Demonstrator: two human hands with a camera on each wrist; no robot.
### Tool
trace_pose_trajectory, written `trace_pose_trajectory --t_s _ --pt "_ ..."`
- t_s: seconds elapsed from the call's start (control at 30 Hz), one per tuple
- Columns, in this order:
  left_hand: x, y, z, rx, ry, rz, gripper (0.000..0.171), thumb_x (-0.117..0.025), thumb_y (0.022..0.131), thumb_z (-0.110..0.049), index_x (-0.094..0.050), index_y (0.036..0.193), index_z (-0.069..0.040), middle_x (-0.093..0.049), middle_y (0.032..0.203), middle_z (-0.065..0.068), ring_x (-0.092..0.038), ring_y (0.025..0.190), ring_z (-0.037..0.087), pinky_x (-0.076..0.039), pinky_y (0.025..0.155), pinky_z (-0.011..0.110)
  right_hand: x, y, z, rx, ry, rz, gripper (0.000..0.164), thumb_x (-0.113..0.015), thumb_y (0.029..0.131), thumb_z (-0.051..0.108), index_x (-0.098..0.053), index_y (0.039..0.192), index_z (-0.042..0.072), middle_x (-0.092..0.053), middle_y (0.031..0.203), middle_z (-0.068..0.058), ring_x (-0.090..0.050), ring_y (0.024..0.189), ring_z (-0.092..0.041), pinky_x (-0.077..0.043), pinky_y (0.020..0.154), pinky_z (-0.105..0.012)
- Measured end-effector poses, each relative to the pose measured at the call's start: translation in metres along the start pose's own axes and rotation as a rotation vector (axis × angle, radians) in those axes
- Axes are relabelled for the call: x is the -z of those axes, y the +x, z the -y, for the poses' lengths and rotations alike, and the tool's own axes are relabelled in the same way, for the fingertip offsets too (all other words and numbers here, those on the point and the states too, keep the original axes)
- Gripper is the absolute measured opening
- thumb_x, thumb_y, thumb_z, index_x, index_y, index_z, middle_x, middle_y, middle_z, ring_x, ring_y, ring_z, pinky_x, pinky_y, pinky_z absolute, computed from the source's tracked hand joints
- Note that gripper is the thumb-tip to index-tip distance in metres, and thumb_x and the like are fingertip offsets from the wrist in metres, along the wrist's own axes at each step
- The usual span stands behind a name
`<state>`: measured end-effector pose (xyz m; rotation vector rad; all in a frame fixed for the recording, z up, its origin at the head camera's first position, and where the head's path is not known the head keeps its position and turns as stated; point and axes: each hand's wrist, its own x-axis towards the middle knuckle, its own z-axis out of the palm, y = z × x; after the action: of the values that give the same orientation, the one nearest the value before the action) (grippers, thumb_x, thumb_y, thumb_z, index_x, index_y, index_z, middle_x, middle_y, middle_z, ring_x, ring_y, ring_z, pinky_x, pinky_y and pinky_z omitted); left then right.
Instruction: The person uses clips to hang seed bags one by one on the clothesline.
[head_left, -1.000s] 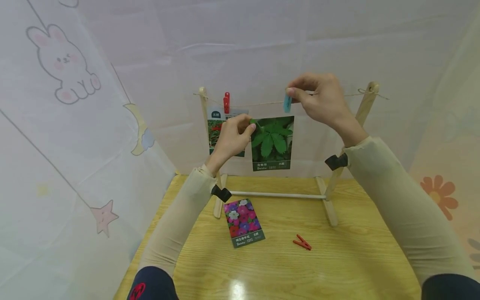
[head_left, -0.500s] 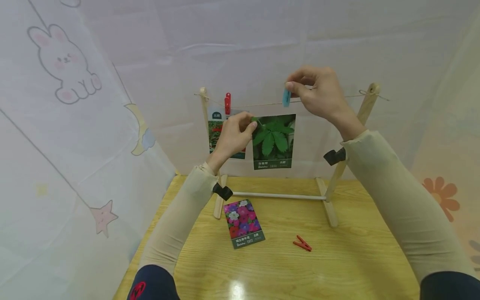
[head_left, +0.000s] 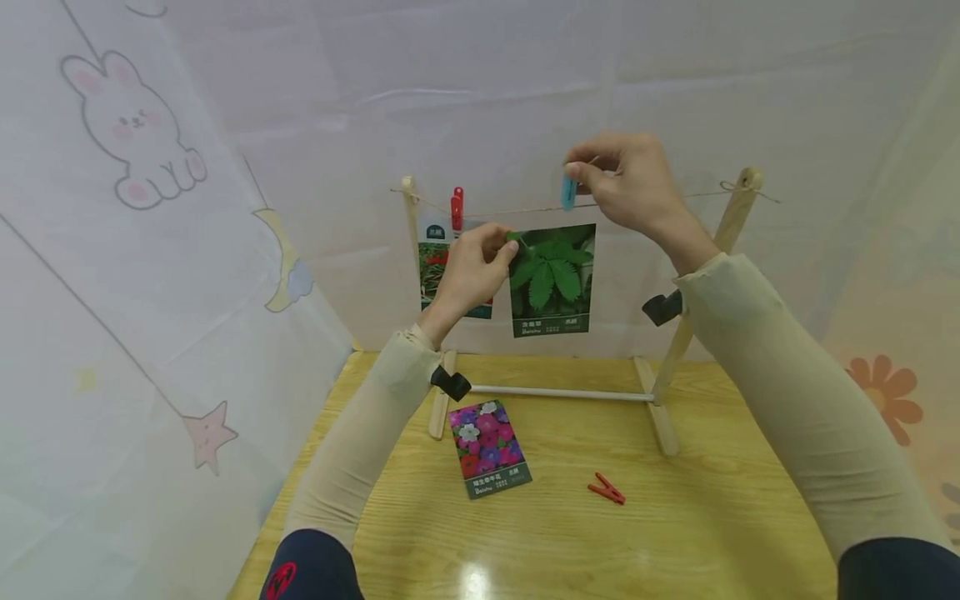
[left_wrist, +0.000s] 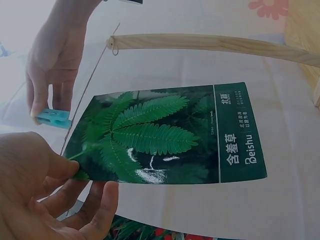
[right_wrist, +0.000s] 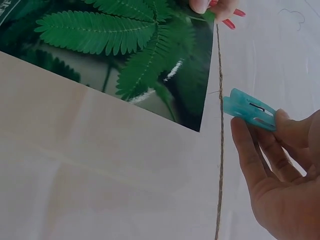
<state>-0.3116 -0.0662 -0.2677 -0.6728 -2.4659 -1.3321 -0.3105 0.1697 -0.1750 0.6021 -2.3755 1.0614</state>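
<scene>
My left hand [head_left: 474, 271] pinches the upper left corner of a seed packet [head_left: 553, 279] printed with green fern-like leaves. In the left wrist view the same packet [left_wrist: 155, 135] lies close to the string, its top edge beside it. My right hand [head_left: 630, 183] pinches a light-blue clothespin [head_left: 568, 190] between thumb and fingers, just above the packet's top edge. Seen from the right wrist, the clothespin's [right_wrist: 250, 109] tip meets or nearly meets the twine [right_wrist: 221, 150]; whether it straddles it I cannot tell. The packet's free top corner hangs apart from the clothespin.
Wooden posts [head_left: 738, 208] hold the string over the table [head_left: 555, 542]. A red clothespin [head_left: 457, 208] on the string holds another packet [head_left: 433, 267], partly behind my left hand. On the table lie a flower-picture packet [head_left: 490, 448] and a red clothespin [head_left: 607, 488]. A white rod [head_left: 562, 392] joins the stand's feet.
The leaf packet has risen slightly and shifted a little right with my left hand. My right hand has moved the blue clothespin up, then slightly left.
</scene>
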Motion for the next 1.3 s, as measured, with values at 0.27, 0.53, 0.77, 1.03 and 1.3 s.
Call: trace_pose_trajectory --t_s 0.27,0.53,0.77,1.03,1.3 --pt "-0.001 0.003 -0.002 -0.002 0.006 -0.008 0.032 -0.061 0.111 -0.02 -0.068 0.138 -0.006 -0.076 0.127 0.013 -0.075 0.104 0.025 -0.061 0.093 0.042 -0.001 -0.001 -0.001 -0.02 0.008 0.019 0.022 -0.067 0.107 0.021 -0.081 0.112 0.004 -0.074 0.116 -0.012 -0.07 0.082 0.005 -0.059 0.079 -0.015" --pt "-0.001 0.004 0.001 -0.027 0.0 -0.027 0.029 -0.062 0.11 -0.019 -0.07 0.134 -0.005 -0.078 0.121 0.013 -0.075 0.095 0.022 -0.061 0.09 0.041 -0.001 -0.001 -0.001 -0.05 0.006 0.052 0.024 -0.067 0.107 0.022 -0.081 0.117 0.005 -0.074 0.123 -0.014 -0.078 0.089 -0.007 -0.058 0.076 -0.014" --pt "-0.001 0.004 0.001 -0.029 0.0 -0.032 0.028 -0.062 0.11 -0.02 -0.071 0.133 -0.005 -0.079 0.118 0.012 -0.074 0.089 0.02 -0.061 0.087 0.04 -0.002 -0.002 -0.001 -0.061 -0.008 0.087 0.024 -0.067 0.107 0.024 -0.081 0.118 0.006 -0.075 0.123 -0.016 -0.079 0.091 -0.014 -0.055 0.073 -0.014" --pt "-0.001 0.005 0.002 -0.031 -0.017 -0.033 0.028 -0.062 0.11 -0.019 -0.07 0.133 -0.004 -0.079 0.117 0.012 -0.074 0.083 0.02 -0.061 0.085 0.039 -0.007 -0.002 -0.003 -0.052 -0.015 0.134 0.026 -0.064 0.109 0.022 -0.079 0.12 0.004 -0.076 0.119 -0.019 -0.079 0.103 -0.036 -0.059 0.077 -0.017" --pt "0.0 0.006 0.0 -0.023 -0.034 -0.029 0.028 -0.062 0.11 -0.019 -0.07 0.133 -0.004 -0.079 0.118 0.013 -0.074 0.084 0.02 -0.062 0.084 0.038 -0.012 -0.001 -0.002 -0.058 -0.016 0.165 0.027 -0.063 0.109 0.019 -0.078 0.125 0.003 -0.075 0.122 -0.021 -0.077 0.107 -0.041 -0.06 0.076 -0.018"
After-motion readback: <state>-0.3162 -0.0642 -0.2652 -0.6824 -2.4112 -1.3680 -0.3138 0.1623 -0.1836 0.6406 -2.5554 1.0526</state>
